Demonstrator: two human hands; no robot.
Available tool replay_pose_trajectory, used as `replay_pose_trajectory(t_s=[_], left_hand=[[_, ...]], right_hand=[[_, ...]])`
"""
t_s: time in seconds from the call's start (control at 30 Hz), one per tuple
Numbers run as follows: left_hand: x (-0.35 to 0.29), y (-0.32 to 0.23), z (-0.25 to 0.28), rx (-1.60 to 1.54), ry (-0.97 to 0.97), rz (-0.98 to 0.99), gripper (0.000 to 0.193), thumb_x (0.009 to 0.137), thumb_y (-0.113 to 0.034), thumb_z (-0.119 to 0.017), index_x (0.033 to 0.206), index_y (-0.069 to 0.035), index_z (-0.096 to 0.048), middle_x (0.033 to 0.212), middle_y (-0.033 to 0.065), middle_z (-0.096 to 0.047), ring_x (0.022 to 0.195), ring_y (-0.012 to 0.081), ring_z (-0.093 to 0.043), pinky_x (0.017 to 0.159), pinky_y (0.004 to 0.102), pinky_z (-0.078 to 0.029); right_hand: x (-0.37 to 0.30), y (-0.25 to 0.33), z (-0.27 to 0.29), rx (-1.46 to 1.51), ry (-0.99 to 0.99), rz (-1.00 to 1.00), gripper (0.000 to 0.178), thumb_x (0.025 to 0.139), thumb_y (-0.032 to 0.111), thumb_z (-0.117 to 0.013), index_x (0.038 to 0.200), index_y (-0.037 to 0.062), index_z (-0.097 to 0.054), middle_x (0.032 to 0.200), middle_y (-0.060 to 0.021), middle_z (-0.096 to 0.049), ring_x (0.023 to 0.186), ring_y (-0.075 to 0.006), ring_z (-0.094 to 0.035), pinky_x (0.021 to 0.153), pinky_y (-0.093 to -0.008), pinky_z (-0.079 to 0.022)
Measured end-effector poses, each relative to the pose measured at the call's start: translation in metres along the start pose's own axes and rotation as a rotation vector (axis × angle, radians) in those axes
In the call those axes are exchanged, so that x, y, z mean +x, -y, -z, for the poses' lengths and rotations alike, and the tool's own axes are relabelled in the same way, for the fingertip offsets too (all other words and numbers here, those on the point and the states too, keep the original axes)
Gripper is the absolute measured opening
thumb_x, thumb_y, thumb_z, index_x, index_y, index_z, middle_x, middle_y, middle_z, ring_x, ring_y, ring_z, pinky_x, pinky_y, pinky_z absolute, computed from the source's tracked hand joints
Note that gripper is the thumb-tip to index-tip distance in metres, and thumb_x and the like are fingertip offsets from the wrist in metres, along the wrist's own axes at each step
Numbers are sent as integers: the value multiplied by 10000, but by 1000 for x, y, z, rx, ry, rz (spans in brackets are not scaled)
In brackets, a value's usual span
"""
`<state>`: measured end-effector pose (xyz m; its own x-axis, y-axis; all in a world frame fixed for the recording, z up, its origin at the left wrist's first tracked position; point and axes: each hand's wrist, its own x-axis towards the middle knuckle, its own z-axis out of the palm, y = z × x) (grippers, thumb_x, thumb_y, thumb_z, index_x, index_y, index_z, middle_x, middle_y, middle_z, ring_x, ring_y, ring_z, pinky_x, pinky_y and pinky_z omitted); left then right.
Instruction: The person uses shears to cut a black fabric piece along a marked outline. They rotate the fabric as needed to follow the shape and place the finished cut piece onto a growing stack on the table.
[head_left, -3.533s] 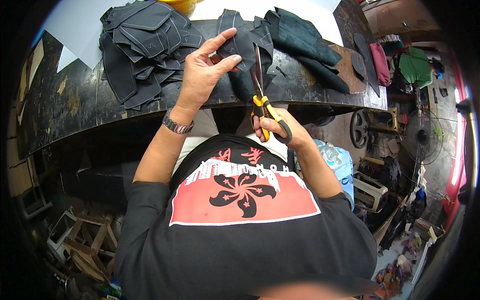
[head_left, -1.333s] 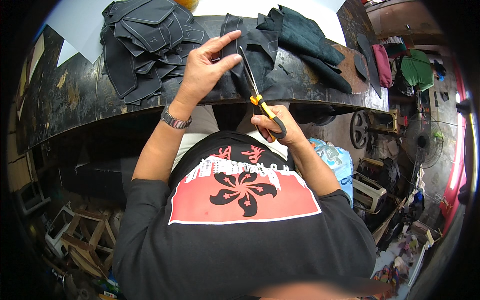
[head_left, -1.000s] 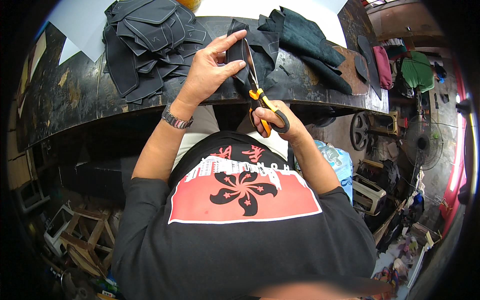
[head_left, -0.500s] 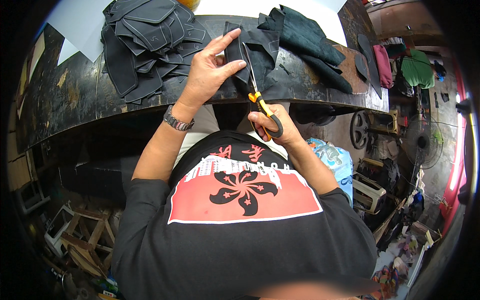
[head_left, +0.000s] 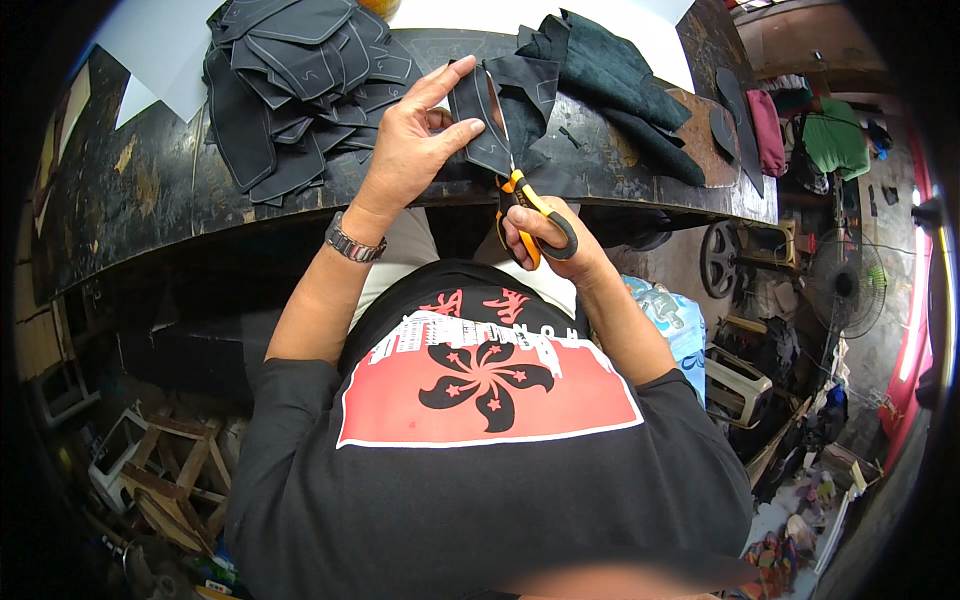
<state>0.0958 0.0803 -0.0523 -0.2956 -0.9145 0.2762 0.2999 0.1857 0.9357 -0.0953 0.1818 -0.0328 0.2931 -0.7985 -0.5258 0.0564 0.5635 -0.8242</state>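
My left hand point(head_left: 425, 130) pinches a black leather-like piece point(head_left: 487, 152) with pale marked outlines, held up over the table's front edge. Thumb and fingers grip its left side. In my right hand point(head_left: 562, 245) is a pair of scissors point(head_left: 518, 184) with yellow and black handles. The handles are spread, and the blades point away from me along the piece's right side. A loose dark flap point(head_left: 525, 95) of the same material hangs to the right of the blades. Part of the blades is hidden by the material.
A heap of black cut pieces with pale outlines point(head_left: 300, 60) lies on the dark worn table point(head_left: 130, 200) at the left. Folded dark green-black leather point(head_left: 610, 80) lies at the right, beside a brown board point(head_left: 705, 150). White sheets point(head_left: 160, 60) cover the far side.
The scissors' handles have spread apart and their blades opened. The piece has turned so more of its marked face shows. My left hand has shifted slightly.
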Motion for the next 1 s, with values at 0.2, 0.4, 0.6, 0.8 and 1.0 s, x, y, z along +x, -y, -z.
replay_pose_trajectory(t_s=[0.2, 0.4, 0.6, 0.8, 1.0], left_hand=[[-2, 0, 1, 14, -4, 9, 601, 795, 57, -699, 1353, -68, -515, 1390, 102, -456, 854, 44, -567, 736, 183, -540], [-6, 8, 0, 33, -85, -19, 580, 793, 11, -727, 1336, -61, -537, 1353, 94, -471, 750, 13, -541, 664, 163, -492], [-10, 12, -1, 61, -88, -8, 547, 789, -14, -742, 1306, -57, -567, 1310, 87, -485, 689, -2, -511, 631, 152, -464], [-15, 11, -9, 37, -72, 16, 584, 816, 45, -699, 1360, -39, -502, 1375, 60, -451, 736, 2, -517, 671, 156, -471], [-16, 10, -11, 69, -79, -2, 600, 819, 42, -698, 1374, -44, -486, 1377, 55, -449, 726, -2, -507, 669, 150, -466]], right_hand=[[-2, -7, -7, -6, -68, 28, 332, 854, 285, -717, 682, 62, -540, 562, -10, -506, 423, -76, -481, 364, -216, -370], [0, -10, -8, -60, -78, 47, 355, 862, 285, -712, 652, 61, -535, 520, -9, -499, 383, -75, -473, 359, -218, -362], [2, -1, -6, -51, -73, 7, 358, 857, 321, -714, 682, 54, -551, 559, -23, -527, 421, -86, -502, 380, -221, -384], [8, -3, -10, 11, -119, 36, 352, 845, 329, -719, 698, 52, -561, 578, -29, -532, 424, -91, -498, 381, -221, -381], [10, -14, -9, -58, -133, 69, 368, 845, 308, -726, 640, 70, -534, 528, -12, -501, 390, -74, -467, 353, -214, -344]])
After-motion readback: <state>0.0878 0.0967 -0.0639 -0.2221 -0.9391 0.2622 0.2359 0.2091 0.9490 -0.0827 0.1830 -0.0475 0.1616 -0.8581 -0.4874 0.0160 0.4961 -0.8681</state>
